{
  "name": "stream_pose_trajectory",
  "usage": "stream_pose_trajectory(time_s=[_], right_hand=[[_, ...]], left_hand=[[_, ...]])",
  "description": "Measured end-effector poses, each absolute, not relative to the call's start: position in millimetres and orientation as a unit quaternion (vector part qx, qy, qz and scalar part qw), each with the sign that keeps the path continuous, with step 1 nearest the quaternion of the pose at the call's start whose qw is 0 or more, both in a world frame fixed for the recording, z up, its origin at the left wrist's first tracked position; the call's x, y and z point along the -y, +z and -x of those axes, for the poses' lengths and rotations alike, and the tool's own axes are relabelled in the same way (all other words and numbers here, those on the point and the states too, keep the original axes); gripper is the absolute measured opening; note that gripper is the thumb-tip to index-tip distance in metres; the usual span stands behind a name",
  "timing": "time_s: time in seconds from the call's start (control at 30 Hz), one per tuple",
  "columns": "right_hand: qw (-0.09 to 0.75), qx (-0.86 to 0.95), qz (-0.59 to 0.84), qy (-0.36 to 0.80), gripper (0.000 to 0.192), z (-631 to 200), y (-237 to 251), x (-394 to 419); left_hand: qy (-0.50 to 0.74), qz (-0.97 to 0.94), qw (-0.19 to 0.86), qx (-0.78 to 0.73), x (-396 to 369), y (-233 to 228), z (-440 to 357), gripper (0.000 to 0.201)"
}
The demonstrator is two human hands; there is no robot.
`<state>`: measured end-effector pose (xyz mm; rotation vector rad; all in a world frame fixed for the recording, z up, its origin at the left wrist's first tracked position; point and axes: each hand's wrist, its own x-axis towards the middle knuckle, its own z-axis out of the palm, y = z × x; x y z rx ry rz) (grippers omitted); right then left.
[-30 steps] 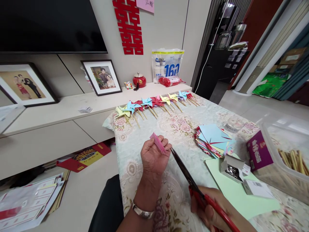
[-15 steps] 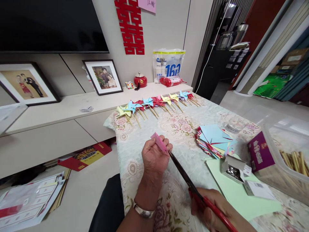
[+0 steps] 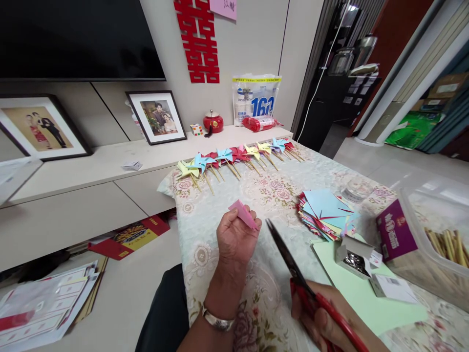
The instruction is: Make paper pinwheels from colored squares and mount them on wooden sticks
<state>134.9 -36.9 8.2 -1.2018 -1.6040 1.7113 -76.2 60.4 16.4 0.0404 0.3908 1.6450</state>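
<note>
My left hand pinches a folded pink paper above the floral tablecloth. Red-handled scissors are gripped in my right hand at the lower right, their dark blades closed and pointing up-left. The blade tip sits a short gap to the right of the pink paper, not touching it. A silver bracelet circles my left wrist.
A row of several paper pinwheels on sticks lies along the table's far edge. A stack of coloured paper squares, a small box of pins, a purple box, a green sheet and a clear bin of sticks sit right.
The scissors have drawn back to the right, away from the pink paper they were touching. My left hand has tilted the paper slightly.
</note>
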Motion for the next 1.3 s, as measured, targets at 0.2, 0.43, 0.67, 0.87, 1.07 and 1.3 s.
stream_pose_trajectory(time_s=[0.2,0.43,0.67,0.87,1.07,1.3], right_hand=[[0.423,0.537,0.479,0.551,0.043,-130.4,1.7,20.7],[0.571,0.523,0.533,0.341,0.033,-125.1,-2.2,19.8],[0.58,0.509,0.55,0.318,0.033,-126.6,-0.5,20.2],[0.581,0.488,0.523,0.39,0.027,-126.7,1.4,19.8],[0.599,0.505,0.519,0.34,0.021,-126.0,6.2,18.1],[0.585,0.571,0.51,0.269,0.02,-129.7,2.6,17.4]], left_hand=[[0.593,-0.254,0.676,-0.358,-54.0,11.1,58.3,0.019],[0.462,-0.468,0.652,-0.377,-49.2,10.4,50.4,0.023],[0.453,-0.578,0.563,-0.379,-48.6,7.9,47.4,0.017],[0.436,-0.626,0.53,-0.37,-43.3,11.8,38.5,0.019],[0.37,-0.564,0.656,-0.338,-42.5,11.3,47.1,0.028],[0.32,-0.439,0.755,-0.367,-37.4,9.7,50.2,0.041]])
